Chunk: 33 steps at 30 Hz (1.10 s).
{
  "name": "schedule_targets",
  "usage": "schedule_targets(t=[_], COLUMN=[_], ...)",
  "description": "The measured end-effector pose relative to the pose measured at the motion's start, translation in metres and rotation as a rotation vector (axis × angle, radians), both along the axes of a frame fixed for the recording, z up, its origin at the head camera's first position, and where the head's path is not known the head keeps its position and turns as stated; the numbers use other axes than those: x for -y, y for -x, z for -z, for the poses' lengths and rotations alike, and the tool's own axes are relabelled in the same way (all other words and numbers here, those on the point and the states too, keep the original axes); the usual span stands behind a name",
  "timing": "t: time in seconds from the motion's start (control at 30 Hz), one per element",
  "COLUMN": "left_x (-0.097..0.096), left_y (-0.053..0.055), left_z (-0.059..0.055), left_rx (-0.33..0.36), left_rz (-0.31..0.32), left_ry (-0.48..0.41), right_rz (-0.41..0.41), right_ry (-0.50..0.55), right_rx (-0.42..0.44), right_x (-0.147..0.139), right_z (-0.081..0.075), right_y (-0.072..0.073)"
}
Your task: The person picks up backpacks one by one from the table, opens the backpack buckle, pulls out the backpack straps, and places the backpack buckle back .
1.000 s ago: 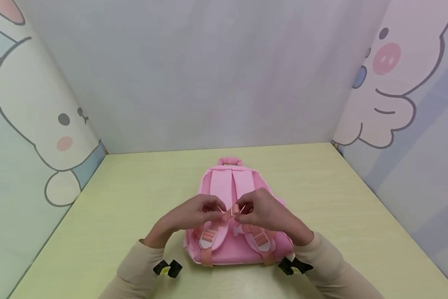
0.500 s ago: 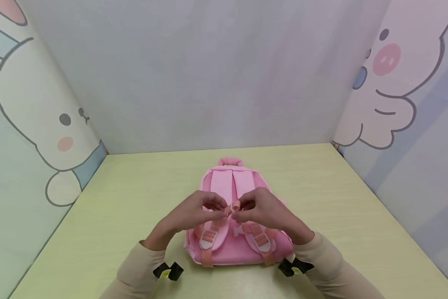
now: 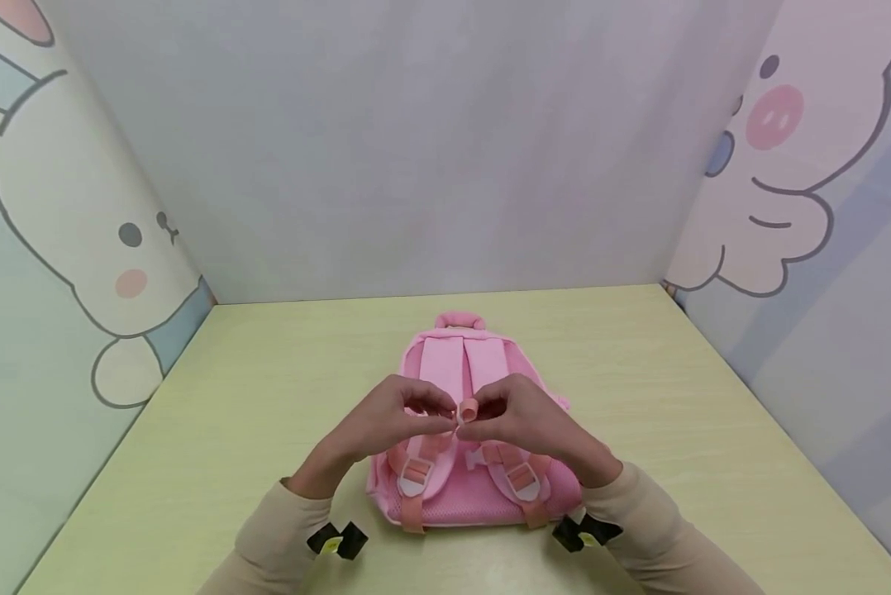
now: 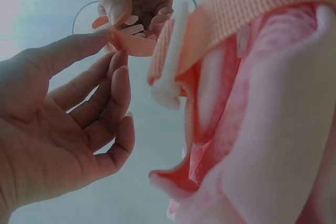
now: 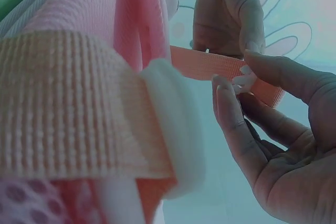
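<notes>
A pink backpack (image 3: pixel 445 364) lies on the table with its shoulder straps facing up. Over its middle, both hands meet at a peach webbing strap (image 5: pixel 205 64) fitted with a small white plastic buckle (image 5: pixel 243 80). My left hand (image 3: pixel 397 411) pinches the webbing between thumb and fingertips. Facing it, my right hand (image 3: pixel 523 417) pinches the strap at the buckle, where a short loop of webbing (image 3: pixel 469 409) stands up. The fingertips nearly meet and hide part of the buckle. A white clip (image 3: pixel 475 459) hangs from the backpack's right shoulder strap.
White adjuster buckles (image 3: pixel 415 473) sit on the lower webbing of both shoulder straps. The pale yellow-green table (image 3: pixel 289 355) extends around the backpack. Behind it rises a grey-white wall (image 3: pixel 431 165), with cartoon-printed panels (image 3: pixel 66 273) at either side.
My left hand has moved slightly right, closer to my right hand. The webbing that showed between the fingertips is now mostly covered. The backpack stays in place.
</notes>
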<state>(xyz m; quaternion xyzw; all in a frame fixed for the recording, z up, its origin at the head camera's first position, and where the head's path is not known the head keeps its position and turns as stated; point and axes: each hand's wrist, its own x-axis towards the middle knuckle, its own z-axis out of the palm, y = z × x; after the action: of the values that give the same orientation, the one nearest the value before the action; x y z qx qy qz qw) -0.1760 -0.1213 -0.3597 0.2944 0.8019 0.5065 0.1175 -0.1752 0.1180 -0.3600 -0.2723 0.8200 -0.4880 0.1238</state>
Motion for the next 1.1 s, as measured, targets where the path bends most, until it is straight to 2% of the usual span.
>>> schedule_targets(t=[0.3, 0.47, 0.6, 0.73, 0.87, 1.1], left_x=[-0.0046, -0.006, -0.0047, -0.0021, -0.0017, -0.001], left_y=[0.0008, 0.0002, -0.0004, -0.0007, -0.0002, 0.0006], left_z=[0.0056, 0.0062, 0.0043, 0.0021, 0.0029, 0.0028], left_rx=[0.165, 0.185, 0.16, 0.144, 0.152, 0.218], left_rz=[-0.01, -0.009, -0.022, 0.014, 0.073, 0.137], left_ry=[-0.104, -0.12, -0.062, -0.009, -0.017, -0.033], right_rz=[-0.016, -0.024, -0.012, -0.003, -0.017, -0.053], right_ry=[0.005, 0.021, 0.001, -0.015, 0.001, 0.034], right_rx=[-0.012, -0.027, -0.062, -0.083, -0.079, -0.084], right_x=[0.001, 0.002, 0.0022, 0.0023, 0.0026, 0.0025], right_z=[0.0002, -0.0011, -0.0028, -0.005, -0.0056, -0.0028], right_y=[-0.0004, -0.0019, -0.0031, -0.005, -0.0055, -0.0035])
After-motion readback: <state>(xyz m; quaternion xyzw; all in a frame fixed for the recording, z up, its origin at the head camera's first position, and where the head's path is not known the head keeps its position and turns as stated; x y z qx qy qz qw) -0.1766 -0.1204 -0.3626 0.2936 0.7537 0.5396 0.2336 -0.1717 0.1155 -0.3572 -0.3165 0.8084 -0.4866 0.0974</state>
